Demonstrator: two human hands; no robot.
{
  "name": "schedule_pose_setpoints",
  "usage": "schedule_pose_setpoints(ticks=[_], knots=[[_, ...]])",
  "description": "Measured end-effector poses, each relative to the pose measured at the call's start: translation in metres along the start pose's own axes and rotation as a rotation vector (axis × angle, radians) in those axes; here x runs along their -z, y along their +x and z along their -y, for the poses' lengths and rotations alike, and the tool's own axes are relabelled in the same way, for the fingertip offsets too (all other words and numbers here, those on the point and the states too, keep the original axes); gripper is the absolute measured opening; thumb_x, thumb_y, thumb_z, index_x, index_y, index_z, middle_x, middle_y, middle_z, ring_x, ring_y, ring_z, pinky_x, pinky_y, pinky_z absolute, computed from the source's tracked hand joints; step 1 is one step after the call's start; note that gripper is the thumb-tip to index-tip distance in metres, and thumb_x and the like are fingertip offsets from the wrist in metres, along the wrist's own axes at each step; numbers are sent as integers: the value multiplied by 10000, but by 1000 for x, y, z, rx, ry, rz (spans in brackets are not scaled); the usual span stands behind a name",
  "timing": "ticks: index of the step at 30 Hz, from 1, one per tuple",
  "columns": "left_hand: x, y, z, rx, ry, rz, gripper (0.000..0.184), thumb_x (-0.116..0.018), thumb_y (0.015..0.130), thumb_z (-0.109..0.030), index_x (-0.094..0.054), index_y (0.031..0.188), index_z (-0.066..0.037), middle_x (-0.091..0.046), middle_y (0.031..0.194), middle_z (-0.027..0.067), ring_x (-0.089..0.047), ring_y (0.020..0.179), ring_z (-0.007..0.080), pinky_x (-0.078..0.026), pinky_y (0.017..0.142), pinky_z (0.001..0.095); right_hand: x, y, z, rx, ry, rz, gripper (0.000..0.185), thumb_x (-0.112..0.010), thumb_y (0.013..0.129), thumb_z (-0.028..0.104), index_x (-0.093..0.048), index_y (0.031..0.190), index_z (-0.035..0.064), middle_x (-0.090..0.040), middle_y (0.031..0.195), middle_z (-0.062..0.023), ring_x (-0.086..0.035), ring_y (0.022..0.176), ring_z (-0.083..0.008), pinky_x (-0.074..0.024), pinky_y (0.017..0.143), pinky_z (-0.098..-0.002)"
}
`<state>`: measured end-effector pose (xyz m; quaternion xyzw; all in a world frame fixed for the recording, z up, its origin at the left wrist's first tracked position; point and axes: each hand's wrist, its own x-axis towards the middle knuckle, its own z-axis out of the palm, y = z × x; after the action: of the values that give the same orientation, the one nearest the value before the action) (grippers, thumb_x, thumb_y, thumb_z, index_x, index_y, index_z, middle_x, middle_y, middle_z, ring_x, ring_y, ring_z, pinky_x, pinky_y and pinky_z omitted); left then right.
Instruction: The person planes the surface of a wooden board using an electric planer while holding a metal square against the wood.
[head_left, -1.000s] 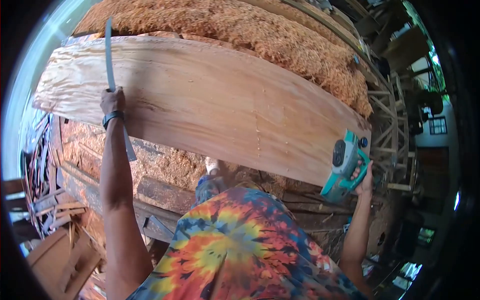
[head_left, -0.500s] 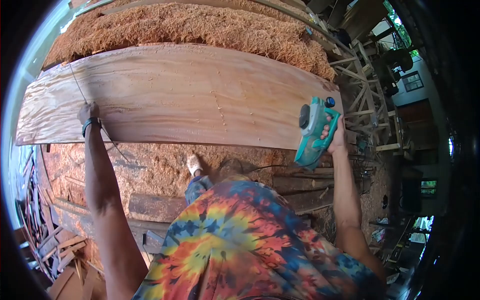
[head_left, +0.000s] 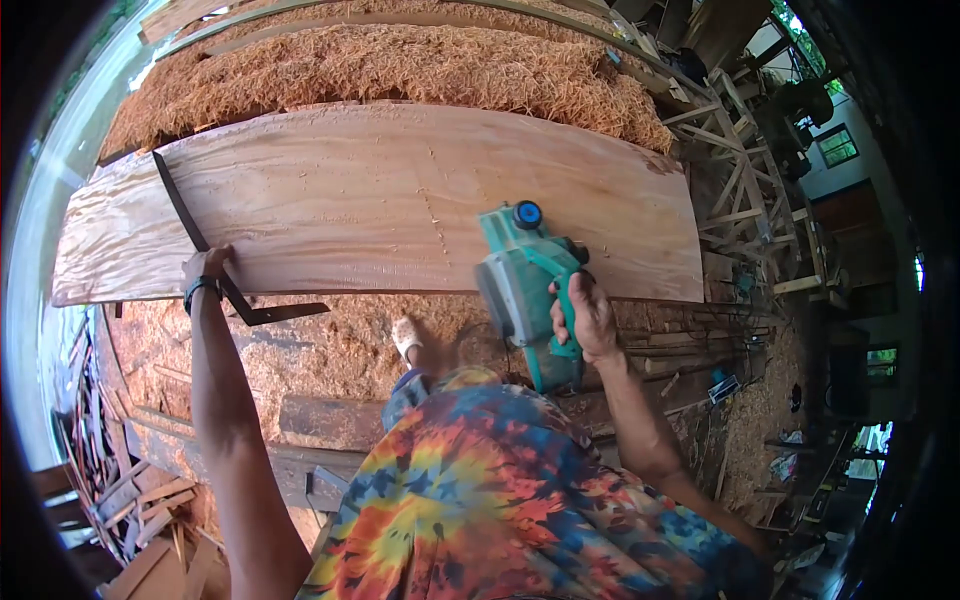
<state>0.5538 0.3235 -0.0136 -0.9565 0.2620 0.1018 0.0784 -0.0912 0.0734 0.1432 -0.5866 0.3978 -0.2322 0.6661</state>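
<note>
A wide, pale wooden slab lies crosswise in front of me, with a few shavings on its face. Near its left end, my left hand is closed around a dark L-shaped framing square. The square's long arm reaches over the slab; its short arm hangs past the near edge. My right hand grips the rear handle of a teal electric planer. The planer is tilted over the slab's near edge, right of the middle, its side facing me. I cannot tell whether it touches the wood.
Beyond the slab rises a long heap of curly shavings. Shavings and boards cover the ground by my foot. Scrap wood is piled at lower left. A wooden frame stands at the right.
My right hand has brought the planer leftward and a little nearer to me, turning it. The framing square, seen edge-on before, now shows its flat side. The view has shifted slightly.
</note>
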Motion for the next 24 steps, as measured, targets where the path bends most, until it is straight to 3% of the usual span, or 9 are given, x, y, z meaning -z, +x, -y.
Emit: schedule_pose_setpoints(ticks=[2,7,10,14,15,19,21,22,24], knots=[[8,2,-3,-35,-12,176,584,-382,954,-614,-715,1170,-185,-665,1275,108,-538,1286,357,-291,1080,610,-8,2,-1,4,-27,45,571,-480,991,587,-554,1027,22,-513,620,-32,-477,447,-103,-392,425,-252],[26,-27,-14,-130,79,157,496,-326,1000,-601,-720,1135,-331,-710,1176,113,-615,1187,348,-279,1076,615,-24,17,4,-26,-14,50,568,-488,989,582,-554,1013,18,-507,608,-30,-468,442,-97,-384,425,-253],[26,-30,-15,-162,122,168,499,-323,1006,-590,-719,1140,-318,-720,1151,100,-642,1142,344,-277,1074,635,-35,41,9,-29,-7,39,545,-489,1000,558,-548,1001,16,-497,603,-25,-463,439,-96,-377,414,-252],[41,-51,-35,232,-104,136,577,-411,921,-700,-740,1143,-280,-601,1350,179,-345,1410,428,-189,1115,686,-54,103,34,4,-46,49,486,-491,1022,501,-533,961,21,-485,603,-20,-454,431,-93,-361,387,-251],[46,-52,-34,196,-198,208,652,-488,847,-753,-742,1166,-245,-506,1441,223,-178,1463,464,-143,1129,695,-60,123,40,5,-42,53,469,-495,1025,488,-531,950,27,-483,604,-19,-451,429,-92,-358,381,-253],[42,-56,-31,213,-229,135,695,-527,810,-777,-729,1197,-237,-488,1446,253,-182,1468,458,-136,1133,689,-89,222,58,72,5,37,392,-550,1006,458,-545,941,71,-491,658,-5,-442,436,-91,-354,365,-256],[44,-59,-33,232,-258,89,800,-580,746,-798,-727,1179,-142,-522,1377,287,-356,1369,446,-251,1117,589,-102,275,73,44,-24,23,397,-543,1003,475,-543,946,82,-494,688,-12,-456,451,-95,-367,370,-262],[44,-59,-34,248,-250,67,834,-597,727,-801,-719,1186,-115,-513,1383,296,-388,1356,439,-273,1119,560,-107,299,76,108,-2,14,550,-563,954,580,-527,812,50,-514,567,-42,-483,401,-132,-377,359,-294],[43,-61,-36,280,-235,23,905,-631,690,-807,-704,1200,-62,-495,1395,313,-451,1329,424,-317,1122,504,-113,330,84,95,22,24,545,-563,956,576,-531,821,49,-520,573,-41,-496,415,-131,-391,375,-290]])
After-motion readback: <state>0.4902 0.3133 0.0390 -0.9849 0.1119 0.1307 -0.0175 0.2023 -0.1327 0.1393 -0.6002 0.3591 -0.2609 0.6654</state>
